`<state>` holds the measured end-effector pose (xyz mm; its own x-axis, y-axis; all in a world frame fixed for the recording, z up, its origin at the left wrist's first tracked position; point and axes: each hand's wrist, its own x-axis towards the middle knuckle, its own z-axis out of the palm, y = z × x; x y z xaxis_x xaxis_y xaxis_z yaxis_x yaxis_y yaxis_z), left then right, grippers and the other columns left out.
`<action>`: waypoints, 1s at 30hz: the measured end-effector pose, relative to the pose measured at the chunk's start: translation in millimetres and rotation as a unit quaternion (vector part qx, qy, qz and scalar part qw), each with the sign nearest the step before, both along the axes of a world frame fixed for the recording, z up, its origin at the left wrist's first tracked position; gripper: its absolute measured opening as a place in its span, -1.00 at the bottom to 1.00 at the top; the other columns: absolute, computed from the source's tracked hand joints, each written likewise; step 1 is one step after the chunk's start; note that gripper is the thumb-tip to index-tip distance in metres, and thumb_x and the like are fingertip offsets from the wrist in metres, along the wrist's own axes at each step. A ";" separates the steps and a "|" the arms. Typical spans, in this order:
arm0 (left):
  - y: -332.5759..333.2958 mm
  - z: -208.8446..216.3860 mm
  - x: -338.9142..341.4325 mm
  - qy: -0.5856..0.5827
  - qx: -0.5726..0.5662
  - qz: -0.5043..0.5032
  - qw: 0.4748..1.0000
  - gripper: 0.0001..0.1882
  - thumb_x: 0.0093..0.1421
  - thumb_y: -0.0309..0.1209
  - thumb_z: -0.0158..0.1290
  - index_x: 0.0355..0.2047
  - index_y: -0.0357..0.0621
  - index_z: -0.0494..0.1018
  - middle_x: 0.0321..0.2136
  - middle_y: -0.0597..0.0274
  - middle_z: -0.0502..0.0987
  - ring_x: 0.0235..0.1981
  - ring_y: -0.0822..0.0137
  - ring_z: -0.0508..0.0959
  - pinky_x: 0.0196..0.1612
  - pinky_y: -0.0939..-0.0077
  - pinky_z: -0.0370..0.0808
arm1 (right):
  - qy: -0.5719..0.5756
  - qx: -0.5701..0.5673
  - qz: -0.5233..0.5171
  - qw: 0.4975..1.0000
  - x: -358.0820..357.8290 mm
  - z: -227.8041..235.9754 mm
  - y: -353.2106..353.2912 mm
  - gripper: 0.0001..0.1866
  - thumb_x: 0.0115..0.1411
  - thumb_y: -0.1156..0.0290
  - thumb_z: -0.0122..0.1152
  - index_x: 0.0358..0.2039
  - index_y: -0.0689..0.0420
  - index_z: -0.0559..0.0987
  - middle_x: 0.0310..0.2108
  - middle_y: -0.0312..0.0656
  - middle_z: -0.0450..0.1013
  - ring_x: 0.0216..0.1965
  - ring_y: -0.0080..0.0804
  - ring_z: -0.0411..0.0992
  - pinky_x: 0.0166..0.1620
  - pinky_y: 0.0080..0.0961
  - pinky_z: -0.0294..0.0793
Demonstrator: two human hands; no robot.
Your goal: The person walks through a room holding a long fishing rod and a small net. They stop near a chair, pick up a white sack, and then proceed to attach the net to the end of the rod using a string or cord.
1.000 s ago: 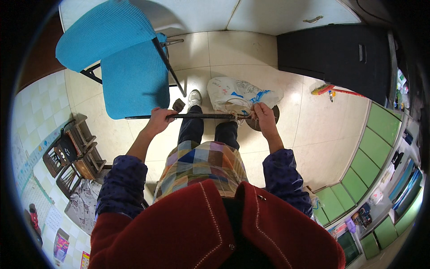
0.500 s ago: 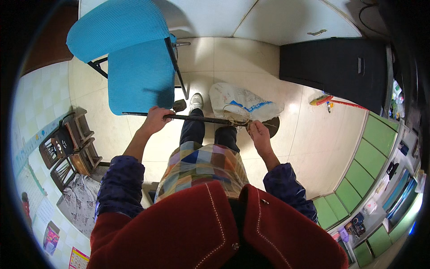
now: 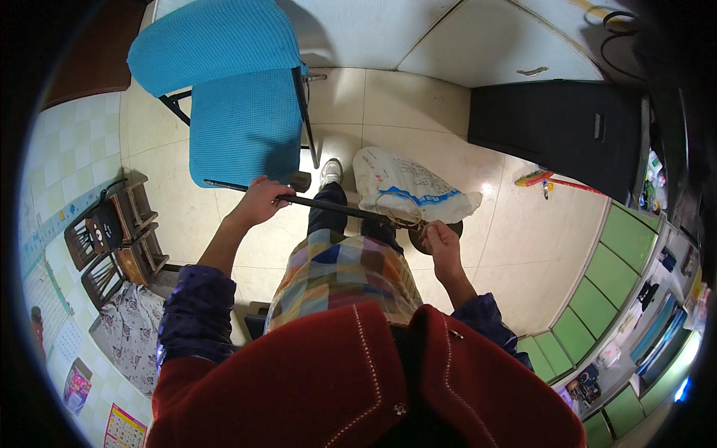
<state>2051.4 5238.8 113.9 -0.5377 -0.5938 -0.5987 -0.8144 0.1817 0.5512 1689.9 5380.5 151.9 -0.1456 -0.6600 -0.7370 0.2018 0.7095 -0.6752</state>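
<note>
A long dark rod [image 3: 336, 207], which looks like the beam of a steelyard balance, lies crosswise before me, its right end nearer my body. My left hand [image 3: 261, 201] is closed around it toward its left end. A small brown block [image 3: 300, 181], like a weight, shows just beyond that hand. Loops of thin cord [image 3: 403, 215] gather at the beam's right end. There my right hand [image 3: 444, 246] pinches the cord, though its fingertips are partly hidden. Below it a dark round thing [image 3: 420, 240] shows, partly covered. A white sack [image 3: 407, 175] with a blue stripe lies beyond on the floor.
A blue-covered chair [image 3: 243, 127] stands ahead at the left. A black cabinet [image 3: 545, 119] is at the far right, with a red-handled broom [image 3: 534, 178] near it. Wooden stools [image 3: 138, 231] are at the left; green cupboards [image 3: 605, 269] line the right.
My right hand has come slightly toward my body, and the beam now slants more, its right end nearer me. Both hands keep their grip. The whole view has shifted slightly.
</note>
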 end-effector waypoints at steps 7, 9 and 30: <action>-23.0 50.0 -25.8 -0.012 -0.019 -0.066 0.998 -0.53 -0.03 -0.43 0.08 -0.04 0.05 0.33 -0.34 0.18 0.46 -0.15 0.18 0.41 0.11 0.16 0.09 | -0.009 -0.024 -0.023 0.999 -6.1 39.7 5.3 -0.82 0.25 0.39 -0.12 -0.49 0.09 0.37 -0.62 -0.46 0.20 -0.65 -0.76 0.07 -0.52 -0.81 0.09; -30.3 66.6 -35.9 -0.019 -0.018 -0.074 0.997 -0.53 -0.03 -0.46 0.08 -0.04 0.03 0.32 -0.34 0.19 0.46 -0.15 0.18 0.41 0.09 0.18 0.11 | -0.030 -0.028 -0.029 0.999 -9.4 49.9 6.1 -0.82 0.25 0.39 -0.12 -0.49 0.09 0.38 -0.66 -0.47 0.18 -0.68 -0.78 0.03 -0.56 -0.80 0.04; -45.7 132.6 -55.6 -0.106 -0.163 -0.191 0.962 -0.16 -0.25 -0.38 0.29 0.10 0.11 0.18 -0.22 0.26 0.41 -0.05 0.24 0.37 0.20 0.10 0.02 | 0.009 -0.058 -0.054 0.997 -29.1 92.8 5.2 -0.78 0.26 0.38 -0.16 -0.50 0.15 0.38 -0.74 -0.44 0.15 -0.73 -0.73 0.00 -0.59 -0.72 0.04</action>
<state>1995.8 5193.1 246.5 -0.6402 -0.5515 -0.5347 -0.7417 0.6249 0.2435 1660.7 5385.7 244.7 -0.2341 -0.7196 -0.6538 0.2599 0.6017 -0.7553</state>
